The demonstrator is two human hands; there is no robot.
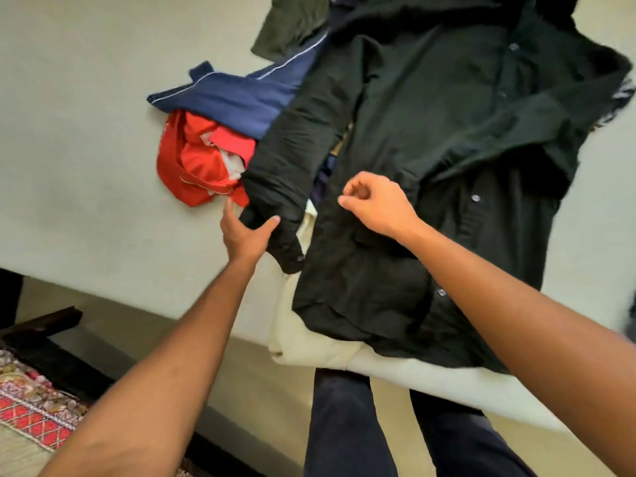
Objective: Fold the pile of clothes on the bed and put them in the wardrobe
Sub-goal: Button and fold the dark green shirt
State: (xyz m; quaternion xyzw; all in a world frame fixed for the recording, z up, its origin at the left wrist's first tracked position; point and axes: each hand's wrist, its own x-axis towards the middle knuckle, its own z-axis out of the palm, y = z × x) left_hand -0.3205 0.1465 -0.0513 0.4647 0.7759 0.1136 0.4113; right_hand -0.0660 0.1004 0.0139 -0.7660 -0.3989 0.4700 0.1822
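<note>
Head view, looking down at the bed (pixel 86 132); its pale sheet carries the whole pile. We see no wardrobe, so putting away looks some way off.

Black shirt (pixel 447 132): largest item, spread front-up over the heap, collar at the far end and hem towards us. We judge it is laid flat so the sleeves can be brought in for folding.

Cream cloth (pixel 327 346): under the shirt's hem, hanging over the bed edge. We cannot tell what kind of garment it is.

Navy garment (pixel 241 98) with a white stripe, red garment (pixel 196 166) and an olive piece (pixel 289 25): crumpled to the left of the shirt and beyond it, unfolded. A striped scrap (pixel 619 98) shows at the right edge, mostly covered.

Sleeve (pixel 296 149): lies along the shirt's left side, away from the body panel.

Left hand (pixel 244 235): thumb on one side of the cuff end, fingers on the other, clamped round it, probably to swing the sleeve across the front.

Right hand (pixel 378 204): over the shirt front, fingers curled in. We cannot tell whether it pinches cloth or holds nothing; the fingertips blur against the black.

Cuff button (pixel 300 258): just below the left thumb.

The pile's depth under the shirt is hidden.
</note>
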